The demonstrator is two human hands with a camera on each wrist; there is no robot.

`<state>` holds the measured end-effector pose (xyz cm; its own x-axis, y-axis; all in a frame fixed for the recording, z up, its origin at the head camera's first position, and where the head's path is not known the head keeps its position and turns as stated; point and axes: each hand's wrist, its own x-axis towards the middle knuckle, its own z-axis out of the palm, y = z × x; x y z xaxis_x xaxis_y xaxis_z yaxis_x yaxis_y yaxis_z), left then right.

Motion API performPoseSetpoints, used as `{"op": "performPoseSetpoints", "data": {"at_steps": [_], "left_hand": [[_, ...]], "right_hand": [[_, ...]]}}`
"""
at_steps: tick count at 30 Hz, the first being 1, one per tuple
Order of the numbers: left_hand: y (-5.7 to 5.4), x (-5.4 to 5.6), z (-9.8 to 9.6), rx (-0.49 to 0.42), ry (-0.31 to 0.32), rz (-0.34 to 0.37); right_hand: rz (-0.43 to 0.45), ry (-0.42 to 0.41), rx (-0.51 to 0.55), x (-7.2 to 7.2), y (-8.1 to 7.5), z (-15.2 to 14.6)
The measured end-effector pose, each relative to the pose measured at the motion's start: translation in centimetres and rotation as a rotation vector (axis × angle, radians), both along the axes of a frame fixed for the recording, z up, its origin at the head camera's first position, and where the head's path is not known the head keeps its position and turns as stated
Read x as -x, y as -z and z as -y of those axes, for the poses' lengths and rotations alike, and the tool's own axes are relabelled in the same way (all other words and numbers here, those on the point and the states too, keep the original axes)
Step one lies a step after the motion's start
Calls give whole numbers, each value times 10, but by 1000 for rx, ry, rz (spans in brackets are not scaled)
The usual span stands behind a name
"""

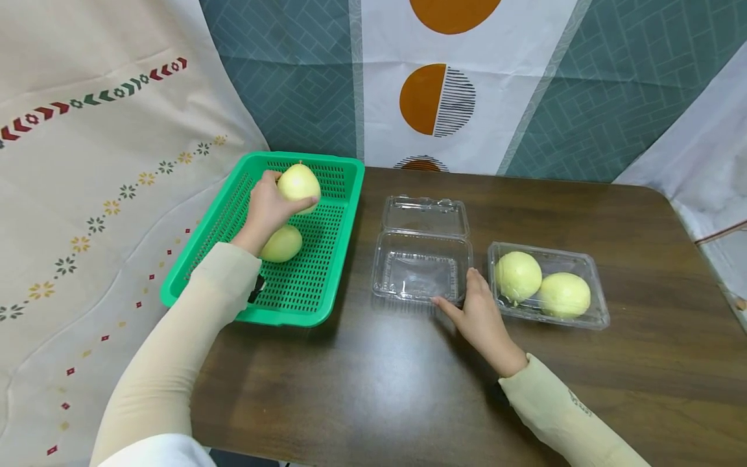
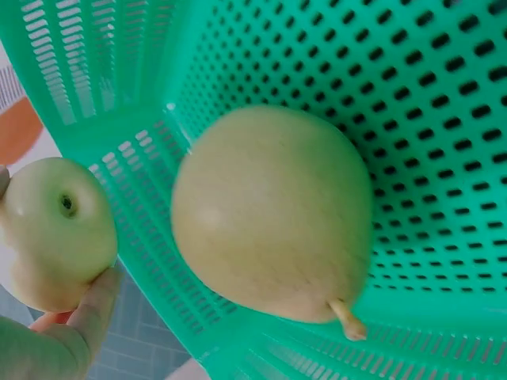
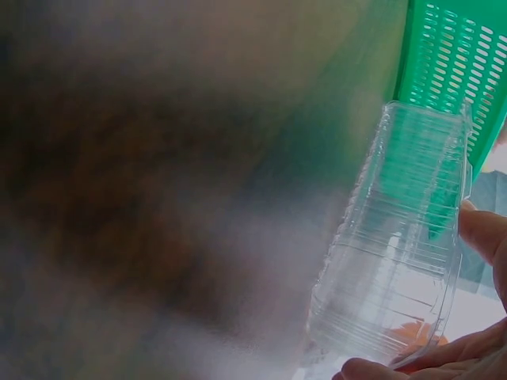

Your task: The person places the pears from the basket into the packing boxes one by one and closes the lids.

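Note:
My left hand (image 1: 271, 204) grips a pale yellow-green pear (image 1: 299, 183) above the far part of a green plastic basket (image 1: 341, 272). Beneath that hand, a second pear (image 1: 283, 244) lies in the basket; the left wrist view shows this pear (image 2: 273, 214) close up with its stem. A clear plastic clamshell container (image 1: 417, 266) stands on the table with its lid (image 1: 426, 215) folded back, nothing inside. My right hand (image 1: 481, 318) holds the container's near right corner, thumb at the front edge and fingers along the right side.
To the right of my right hand, a second clear plastic container (image 1: 595, 298) holds two pears (image 1: 518, 275). All of it stands on a dark brown wooden table (image 1: 350, 402). Patterned cloth (image 1: 292, 78) hangs behind the table, and light cloth (image 1: 117, 194) borders the left side.

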<state>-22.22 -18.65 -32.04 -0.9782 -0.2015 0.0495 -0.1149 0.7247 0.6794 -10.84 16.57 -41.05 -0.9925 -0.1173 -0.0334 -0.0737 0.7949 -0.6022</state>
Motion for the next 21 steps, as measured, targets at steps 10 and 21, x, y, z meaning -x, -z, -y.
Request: {"op": "performPoseSetpoints", "data": {"at_steps": [10,21], "left_hand": [[-7,-2,-20,-8,32,0],[-16,-5,-38,-31,61,14]], "right_hand": [[5,-4,7,1,-1,0],[15,-9,1,2,0,0]]}}
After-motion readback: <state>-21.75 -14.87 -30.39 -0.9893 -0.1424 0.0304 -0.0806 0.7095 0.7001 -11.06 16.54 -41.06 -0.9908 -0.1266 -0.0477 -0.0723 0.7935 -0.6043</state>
